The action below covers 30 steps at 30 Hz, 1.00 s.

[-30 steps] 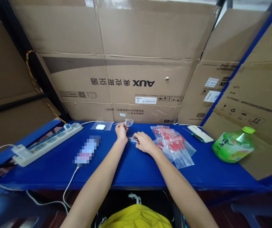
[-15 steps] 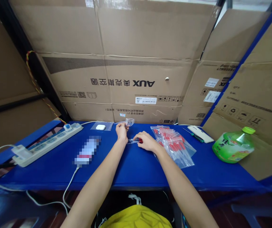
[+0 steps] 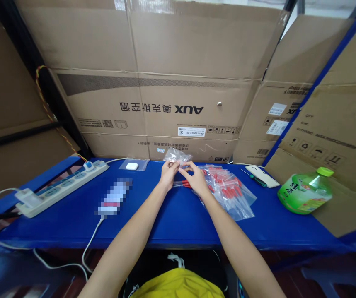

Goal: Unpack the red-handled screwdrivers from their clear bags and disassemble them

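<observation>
Pinching a clear plastic bag (image 3: 178,155) near the far side of the bench (image 3: 180,225), likely light, limp, slippery and best held by its edge, the left hand (image 3: 168,176) nears the right hand (image 3: 197,179), whose grip I cannot tell.

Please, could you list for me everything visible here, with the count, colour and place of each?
table: one, blue, across the middle
held bag: at least one, clear, back centre
red pieces: several, red, below held bag
bag pile: many, clear with red contents, right of centre
flat bag: one, clear, back left
case: one, white, on flat bag
pixelated item: one, pale, left
power strip: one, white, far left
cables: several, white, left
screwdriver: one, green, right
slab: one, white, beside screwdriver
bottle: one, green, far right
cardboard: several, brown, back and sides
left hand: one, bare, at held bag
right hand: one, bare, at held bag
</observation>
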### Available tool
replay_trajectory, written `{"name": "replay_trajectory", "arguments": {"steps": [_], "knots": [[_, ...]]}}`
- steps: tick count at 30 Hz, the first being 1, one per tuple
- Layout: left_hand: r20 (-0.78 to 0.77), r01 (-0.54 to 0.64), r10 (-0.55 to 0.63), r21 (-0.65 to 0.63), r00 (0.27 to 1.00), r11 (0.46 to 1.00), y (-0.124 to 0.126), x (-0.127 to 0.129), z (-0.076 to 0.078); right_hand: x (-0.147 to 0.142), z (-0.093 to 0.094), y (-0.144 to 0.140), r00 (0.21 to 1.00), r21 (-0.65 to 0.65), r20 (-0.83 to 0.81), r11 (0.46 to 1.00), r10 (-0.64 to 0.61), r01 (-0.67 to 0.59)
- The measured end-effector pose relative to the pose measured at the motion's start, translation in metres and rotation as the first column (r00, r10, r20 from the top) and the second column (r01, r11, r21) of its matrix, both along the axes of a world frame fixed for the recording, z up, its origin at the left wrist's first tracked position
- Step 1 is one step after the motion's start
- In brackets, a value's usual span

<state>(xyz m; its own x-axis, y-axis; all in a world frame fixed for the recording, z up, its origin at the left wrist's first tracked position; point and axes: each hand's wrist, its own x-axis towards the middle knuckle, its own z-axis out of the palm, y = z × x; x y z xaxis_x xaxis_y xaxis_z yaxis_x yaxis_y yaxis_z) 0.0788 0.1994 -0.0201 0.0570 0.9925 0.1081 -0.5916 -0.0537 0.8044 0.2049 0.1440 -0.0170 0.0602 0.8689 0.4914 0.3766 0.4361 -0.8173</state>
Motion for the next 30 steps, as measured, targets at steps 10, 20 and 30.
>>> {"name": "replay_trajectory", "arguments": {"steps": [10,20,30], "knots": [[0.084,0.065,-0.067,0.017,0.994,0.998,-0.003,0.002,0.006,0.006,-0.006,0.013,0.965,-0.003,-0.251,0.997,-0.071,0.073],[0.153,0.005,0.007,-0.078,0.988,0.997,0.002,-0.012,0.015,0.008,-0.003,0.013,0.885,0.022,-0.449,0.988,-0.126,0.152],[-0.180,0.021,-0.011,0.056,0.984,0.998,0.004,-0.016,0.016,0.013,0.001,0.013,0.819,-0.085,-0.567,0.995,-0.092,0.053]]}}
